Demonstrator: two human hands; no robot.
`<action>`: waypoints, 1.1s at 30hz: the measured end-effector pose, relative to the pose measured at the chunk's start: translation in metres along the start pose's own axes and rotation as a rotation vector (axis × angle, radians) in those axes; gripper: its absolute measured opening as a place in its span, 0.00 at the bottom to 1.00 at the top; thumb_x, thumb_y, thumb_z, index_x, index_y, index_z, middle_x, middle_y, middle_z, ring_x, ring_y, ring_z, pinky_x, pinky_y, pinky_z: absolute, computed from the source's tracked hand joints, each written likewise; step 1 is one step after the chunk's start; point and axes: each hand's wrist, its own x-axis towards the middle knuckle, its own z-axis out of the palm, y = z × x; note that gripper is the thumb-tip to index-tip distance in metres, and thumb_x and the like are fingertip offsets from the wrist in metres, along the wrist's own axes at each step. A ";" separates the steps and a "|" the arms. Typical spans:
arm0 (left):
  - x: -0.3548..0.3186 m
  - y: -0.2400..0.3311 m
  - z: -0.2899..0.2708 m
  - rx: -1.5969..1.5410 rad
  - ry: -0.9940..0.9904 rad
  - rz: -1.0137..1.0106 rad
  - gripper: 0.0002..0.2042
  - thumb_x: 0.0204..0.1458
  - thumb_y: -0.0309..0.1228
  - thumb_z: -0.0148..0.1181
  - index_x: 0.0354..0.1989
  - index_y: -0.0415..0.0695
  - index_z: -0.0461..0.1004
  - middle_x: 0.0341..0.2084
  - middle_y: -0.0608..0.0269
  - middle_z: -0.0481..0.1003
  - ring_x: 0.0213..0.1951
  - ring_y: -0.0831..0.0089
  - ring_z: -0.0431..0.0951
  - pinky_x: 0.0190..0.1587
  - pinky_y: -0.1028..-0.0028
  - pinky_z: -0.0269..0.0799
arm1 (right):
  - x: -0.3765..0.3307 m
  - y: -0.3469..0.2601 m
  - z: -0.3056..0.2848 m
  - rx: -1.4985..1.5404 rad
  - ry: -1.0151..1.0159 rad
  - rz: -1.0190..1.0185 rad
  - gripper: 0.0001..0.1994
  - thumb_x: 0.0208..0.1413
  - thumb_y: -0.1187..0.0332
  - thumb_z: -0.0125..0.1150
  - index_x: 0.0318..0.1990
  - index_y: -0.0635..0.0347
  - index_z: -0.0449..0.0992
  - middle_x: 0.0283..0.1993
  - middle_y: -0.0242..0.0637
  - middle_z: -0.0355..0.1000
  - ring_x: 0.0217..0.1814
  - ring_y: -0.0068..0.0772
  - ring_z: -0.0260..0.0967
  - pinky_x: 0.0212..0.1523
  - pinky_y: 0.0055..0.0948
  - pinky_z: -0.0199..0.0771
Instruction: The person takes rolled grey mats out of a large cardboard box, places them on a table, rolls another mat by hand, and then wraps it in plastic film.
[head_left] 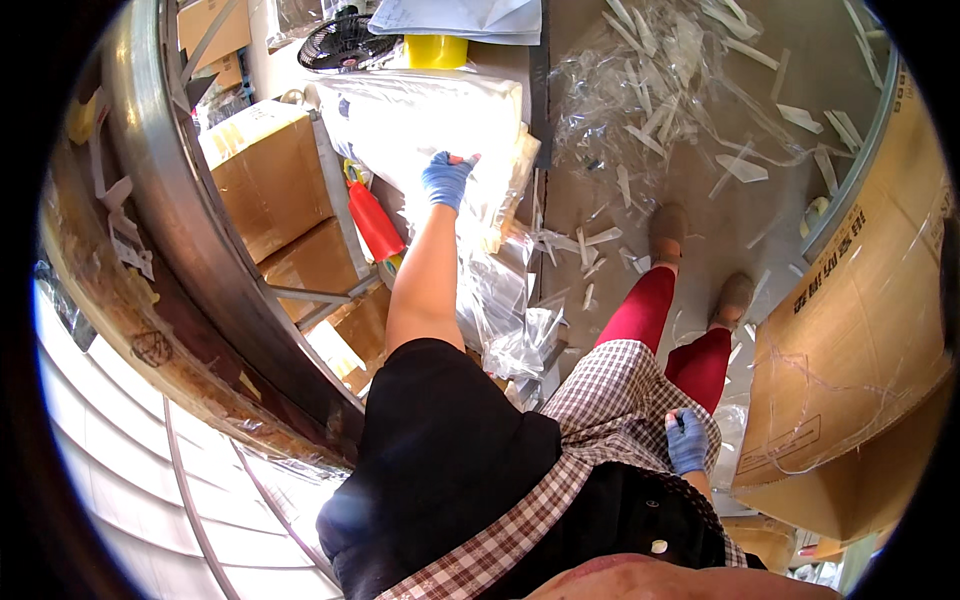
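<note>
My left hand (447, 181), in a blue glove with bare fingertips, reaches out over a stack of clear plastic film (400, 115). Its fingers are drawn together at the film's glaring, overexposed surface, so what they pinch cannot be made out. A red tapered object with a yellow end (375, 220) lies just left of that forearm. By my checked apron (625, 390), my right hand (687, 441) hangs low in a matching blue glove. Its fingers are curled in, and whatever may be inside them is hidden.
Cardboard boxes (265, 180) sit on a metal-framed rack at left. A black fan (345, 42) and a yellow roll (436, 51) stand at the far end. Scraps of film and white strips (660, 90) litter the floor. A large open carton (830, 340) is at right.
</note>
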 end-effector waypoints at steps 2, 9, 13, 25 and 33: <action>-0.001 -0.001 -0.002 -0.072 -0.019 -0.048 0.20 0.41 0.43 0.79 0.27 0.43 0.75 0.21 0.66 0.75 0.27 0.75 0.76 0.35 0.72 0.75 | 0.002 -0.005 -0.006 -0.003 -0.017 0.002 0.09 0.60 0.62 0.64 0.38 0.59 0.78 0.29 0.34 0.75 0.30 0.25 0.71 0.38 0.30 0.74; -0.005 -0.026 0.003 -0.871 -0.155 -0.105 0.06 0.59 0.28 0.65 0.37 0.40 0.75 0.30 0.66 0.76 0.34 0.77 0.78 0.40 0.75 0.79 | 0.083 -0.096 -0.008 0.011 -0.036 -0.264 0.09 0.55 0.65 0.64 0.39 0.60 0.78 0.36 0.42 0.76 0.38 0.40 0.75 0.43 0.35 0.75; -0.008 -0.040 -0.002 -0.711 -0.036 -0.025 0.05 0.57 0.24 0.65 0.37 0.40 0.75 0.28 0.67 0.77 0.32 0.79 0.76 0.37 0.78 0.75 | 0.174 -0.245 0.023 -0.075 0.010 -1.026 0.12 0.52 0.67 0.66 0.44 0.55 0.77 0.47 0.40 0.76 0.52 0.47 0.72 0.55 0.42 0.72; -0.023 -0.011 -0.009 -0.505 0.104 -0.004 0.11 0.52 0.25 0.72 0.41 0.39 0.78 0.27 0.71 0.77 0.30 0.84 0.72 0.36 0.79 0.70 | 0.286 -0.430 0.162 -0.921 -0.035 -1.365 0.32 0.60 0.58 0.55 0.73 0.48 0.60 0.78 0.32 0.52 0.80 0.40 0.44 0.77 0.54 0.36; -0.025 -0.007 -0.012 -0.851 0.145 0.012 0.08 0.54 0.25 0.69 0.32 0.43 0.72 0.27 0.74 0.72 0.31 0.84 0.70 0.41 0.83 0.67 | 0.312 -0.434 0.178 -0.967 -0.101 -1.111 0.38 0.57 0.44 0.59 0.75 0.27 0.52 0.77 0.37 0.50 0.80 0.47 0.41 0.75 0.63 0.32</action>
